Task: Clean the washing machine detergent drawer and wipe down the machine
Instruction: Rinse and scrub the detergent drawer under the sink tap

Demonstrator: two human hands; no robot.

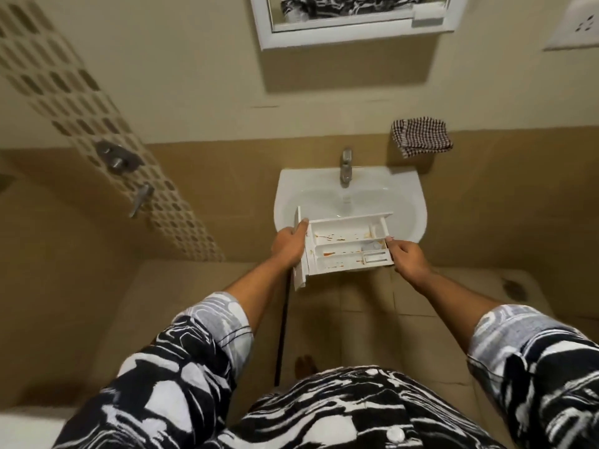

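**Beige-tiled bathroom: the detergent drawer [346,246] held over the near rim of the wash basin [291,189], ready for rinsing.**
The left hand [287,246] grips the drawer's front-panel end and the right hand [408,259] pinches its right end wall. The drawer sits roughly level, nearer than the tap [346,170]. Its long compartments carry orange-brown streaks and specks. The small right compartment holds a greyish insert, which is indistinct. Rinsing would probably go best with the drawer moved farther under the spout and tilted so residue drains into the bowl, with both grips firm because wet plastic slips. Whether water is running cannot be told. A checked cloth [421,136] hangs on the wall, far right.
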